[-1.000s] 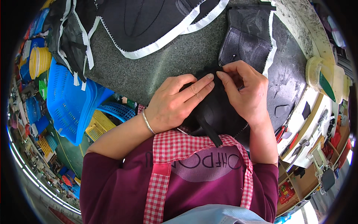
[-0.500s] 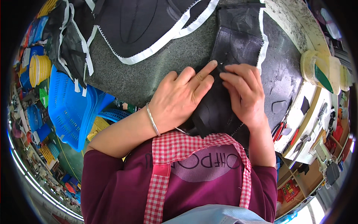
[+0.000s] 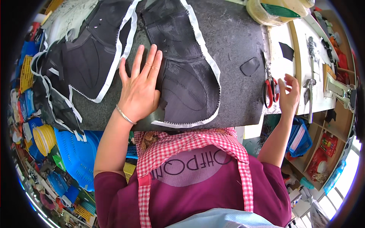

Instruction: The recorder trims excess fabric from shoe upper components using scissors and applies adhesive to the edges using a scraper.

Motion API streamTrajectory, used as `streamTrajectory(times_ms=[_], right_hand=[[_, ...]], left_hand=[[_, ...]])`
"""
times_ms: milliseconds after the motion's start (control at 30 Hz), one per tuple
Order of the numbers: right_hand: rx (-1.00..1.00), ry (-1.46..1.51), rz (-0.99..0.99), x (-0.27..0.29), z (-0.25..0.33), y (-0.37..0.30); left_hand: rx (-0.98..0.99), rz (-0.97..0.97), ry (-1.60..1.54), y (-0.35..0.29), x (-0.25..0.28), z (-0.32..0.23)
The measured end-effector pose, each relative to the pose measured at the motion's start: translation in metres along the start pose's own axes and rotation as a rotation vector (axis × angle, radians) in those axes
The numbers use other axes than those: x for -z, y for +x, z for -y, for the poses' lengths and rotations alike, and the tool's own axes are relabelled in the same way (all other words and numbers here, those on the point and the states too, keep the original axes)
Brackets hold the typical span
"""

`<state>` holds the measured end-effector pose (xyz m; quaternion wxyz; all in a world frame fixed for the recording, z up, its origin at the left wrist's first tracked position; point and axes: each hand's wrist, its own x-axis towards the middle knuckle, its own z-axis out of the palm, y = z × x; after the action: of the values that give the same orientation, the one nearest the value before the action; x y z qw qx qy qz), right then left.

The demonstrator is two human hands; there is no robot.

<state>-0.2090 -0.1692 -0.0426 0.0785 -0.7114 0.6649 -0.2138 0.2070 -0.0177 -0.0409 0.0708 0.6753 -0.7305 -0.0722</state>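
My left hand [image 3: 138,93] lies flat with its fingers spread, at the left edge of a black fabric piece [image 3: 186,89] trimmed with a white zigzag-stitched band. That piece is spread on the dark grey work board [image 3: 239,102], its rounded end towards me. Off to the right, my right hand [image 3: 289,95] is beside red-handled scissors [image 3: 270,91], fingers loosely curled and thumb apart. I see nothing held in it. A small pale thing shows between the thumb and the scissors, too small to name.
More white-edged black pieces [image 3: 89,64] lie to the left, some hanging over the board's edge. A tub with a green blade [image 3: 279,10] stands far right. A small black scrap [image 3: 249,66] and metal tools [image 3: 310,85] lie rightward. A blue basket [image 3: 78,155] is below left.
My hands have parted: the left has gone flat on the board, the right has moved out to the scissors. The black piece they worked on now lies spread out. The view has shifted right.
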Motion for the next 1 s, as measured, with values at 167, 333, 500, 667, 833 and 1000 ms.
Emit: streamTrajectory(times_ms=[167, 333, 500, 667, 833, 1000], right_hand=[[0.082, 0.336, 0.023, -0.029, 0.034, 0.067], [0.071, 0.605, -0.097, -0.057, 0.042, 0.175], [0.124, 0.469, -0.001, -0.061, 0.069, 0.199], [0.228, 0.654, -0.078, -0.053, 0.081, 0.192], [0.216, 0.303, -0.072, -0.039, 0.08, 0.191], [0.102, 0.666, 0.147, -0.043, 0.08, 0.203]], left_hand=[[-0.026, 0.034, 0.013, 0.033, -0.008, 0.009], [-0.16, -0.111, -0.027, 0.058, -0.001, 0.007], [-0.186, 0.027, -0.122, 0.038, -0.006, 0.0], [-0.214, 0.062, -0.257, 0.038, 0.009, 0.009], [-0.293, 0.087, -0.333, 0.037, 0.012, 0.012], [-0.226, 0.044, -0.319, 0.025, 0.013, 0.003]])
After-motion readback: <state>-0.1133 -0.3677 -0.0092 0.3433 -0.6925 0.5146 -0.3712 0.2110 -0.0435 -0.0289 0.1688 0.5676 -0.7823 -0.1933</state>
